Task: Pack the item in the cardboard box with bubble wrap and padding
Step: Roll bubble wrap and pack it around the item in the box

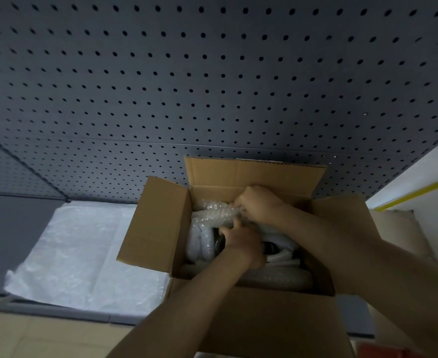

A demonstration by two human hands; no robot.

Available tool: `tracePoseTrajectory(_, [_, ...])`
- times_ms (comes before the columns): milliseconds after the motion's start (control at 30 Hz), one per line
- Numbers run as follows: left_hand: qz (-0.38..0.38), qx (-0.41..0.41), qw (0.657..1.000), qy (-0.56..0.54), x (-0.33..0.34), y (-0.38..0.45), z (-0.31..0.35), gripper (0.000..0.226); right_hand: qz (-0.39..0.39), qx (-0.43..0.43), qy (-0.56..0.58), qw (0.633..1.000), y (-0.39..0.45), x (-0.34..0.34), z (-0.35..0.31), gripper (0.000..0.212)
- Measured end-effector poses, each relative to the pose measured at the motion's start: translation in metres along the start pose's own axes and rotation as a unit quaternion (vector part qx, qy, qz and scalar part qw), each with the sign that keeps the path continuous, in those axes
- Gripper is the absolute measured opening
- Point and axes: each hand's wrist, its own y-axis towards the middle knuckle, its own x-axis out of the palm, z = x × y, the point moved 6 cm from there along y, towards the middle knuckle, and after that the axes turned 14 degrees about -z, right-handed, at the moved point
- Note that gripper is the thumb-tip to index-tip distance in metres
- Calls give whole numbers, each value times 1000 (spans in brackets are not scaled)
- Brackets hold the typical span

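We face a dark pegboard wall (212, 73) above a grey shelf (11, 241), where a white plastic sheet (83, 254) lies left of our open cardboard box (277, 324). Inside it, bubble wrap (212, 213) covers white padding (200, 244) and a dark item (219, 244), mostly hidden. Our right hand (258, 202) pinches the wrap's far end; our left hand (241, 244) curls its fingers onto the wrap's near edge.
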Motion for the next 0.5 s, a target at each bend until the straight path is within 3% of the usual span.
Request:
tracePoseTrajectory(167, [-9, 38, 999, -32, -1, -1, -5, 70, 14, -101, 47, 994, -25, 5, 21, 42])
tracePoseTrajectory(200, [-11, 46, 998, -39, -3, -2, -6, 70, 0, -88, 29, 996, -23, 15, 26, 44])
tracePoseTrajectory(233, [-13, 53, 997, -46, -4, -3, -7, 71, -4, -59, 12, 998, -21, 24, 38, 46])
tracePoseTrajectory(333, [-21, 60, 997, -51, -2, -2, -6, 70, 34, 136, -89, 986, -15, 37, 66, 46])
tracePoseTrajectory(433, [-28, 52, 998, -39, 0, 2, -5, 67, -19, -47, -162, 985, -25, 46, 39, 63])
tracePoseTrajectory(500, [-35, 48, 998, -33, 1, 3, -5, 67, -7, -40, -215, 976, -38, 37, 32, 61])
